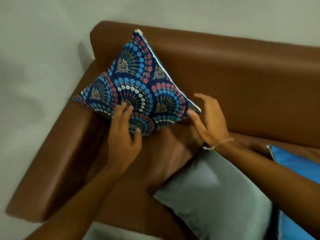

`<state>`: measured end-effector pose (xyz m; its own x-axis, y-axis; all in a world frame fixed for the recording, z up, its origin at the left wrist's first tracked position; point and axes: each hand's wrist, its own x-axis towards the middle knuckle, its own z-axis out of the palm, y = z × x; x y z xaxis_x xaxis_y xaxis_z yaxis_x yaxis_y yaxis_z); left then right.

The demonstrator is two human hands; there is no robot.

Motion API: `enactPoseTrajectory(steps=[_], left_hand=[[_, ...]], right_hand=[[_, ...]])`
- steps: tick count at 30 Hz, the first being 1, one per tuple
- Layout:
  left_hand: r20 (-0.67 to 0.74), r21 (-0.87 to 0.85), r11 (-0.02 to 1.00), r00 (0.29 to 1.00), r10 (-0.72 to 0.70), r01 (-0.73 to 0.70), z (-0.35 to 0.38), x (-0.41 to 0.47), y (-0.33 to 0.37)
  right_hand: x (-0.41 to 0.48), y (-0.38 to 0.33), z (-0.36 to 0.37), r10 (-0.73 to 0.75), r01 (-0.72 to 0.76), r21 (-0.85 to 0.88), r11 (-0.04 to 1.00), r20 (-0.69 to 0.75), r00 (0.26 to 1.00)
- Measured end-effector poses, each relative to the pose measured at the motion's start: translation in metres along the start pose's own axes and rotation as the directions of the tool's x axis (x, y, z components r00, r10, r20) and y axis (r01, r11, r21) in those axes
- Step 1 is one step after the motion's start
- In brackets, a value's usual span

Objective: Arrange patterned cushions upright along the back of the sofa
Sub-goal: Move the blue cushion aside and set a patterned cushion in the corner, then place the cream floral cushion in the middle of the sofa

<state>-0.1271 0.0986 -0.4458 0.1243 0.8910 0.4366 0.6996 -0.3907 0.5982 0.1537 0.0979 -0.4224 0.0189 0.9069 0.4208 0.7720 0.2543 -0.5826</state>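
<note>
A dark blue patterned cushion (138, 84) with pink, blue and white fan motifs stands on one corner in the left corner of the brown leather sofa (242, 80), leaning against the backrest and the armrest. My left hand (123, 134) lies against its lower left face, fingers spread and touching the fabric. My right hand (207, 118) is at its lower right corner, thumb touching the corner, fingers apart and curled above the edge.
A plain grey cushion (216, 196) lies flat on the seat under my right forearm. A bright blue cushion (297, 163) lies at the right edge. The brown armrest (52, 161) runs along the left, with a pale wall behind.
</note>
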Motion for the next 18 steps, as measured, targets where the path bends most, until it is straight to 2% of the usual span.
enactPoseTrajectory(steps=[2,4,8,10,11,14,16,18], left_hand=[[0.159,-0.012,0.993,0.98,0.119,-0.119,0.015,-0.071,0.032],[0.363,-0.04,0.977,0.908,0.211,-0.211,0.034,-0.139,0.058],[0.697,-0.001,0.907,0.649,0.303,-0.422,0.072,-0.231,0.085],[0.804,0.046,0.85,0.524,0.28,-0.525,0.089,-0.257,0.091],[0.837,0.075,0.83,0.487,0.249,-0.553,0.097,-0.266,0.091],[0.866,0.169,0.786,0.471,0.171,-0.595,0.119,-0.282,0.084],[0.852,0.22,0.76,0.5,0.156,-0.612,0.138,-0.289,0.081],[0.814,0.285,0.765,0.567,0.125,-0.578,0.154,-0.291,0.083]], right_hand=[[-0.078,0.016,-0.032,-0.005,0.008,-0.024,1.0,0.089,0.996],[-0.161,0.034,-0.061,0.043,-0.024,-0.095,0.995,0.205,0.978],[-0.296,0.059,-0.103,0.175,-0.09,-0.214,0.973,0.422,0.889],[-0.347,0.067,-0.117,0.266,-0.14,-0.288,0.947,0.463,0.846],[-0.369,0.072,-0.122,0.294,-0.137,-0.337,0.931,0.475,0.829],[-0.417,0.09,-0.117,0.317,0.014,-0.489,0.872,0.586,0.746],[-0.432,0.104,-0.102,0.276,0.113,-0.541,0.833,0.584,0.763],[-0.424,0.109,-0.08,0.325,0.065,-0.58,0.812,0.541,0.776]])
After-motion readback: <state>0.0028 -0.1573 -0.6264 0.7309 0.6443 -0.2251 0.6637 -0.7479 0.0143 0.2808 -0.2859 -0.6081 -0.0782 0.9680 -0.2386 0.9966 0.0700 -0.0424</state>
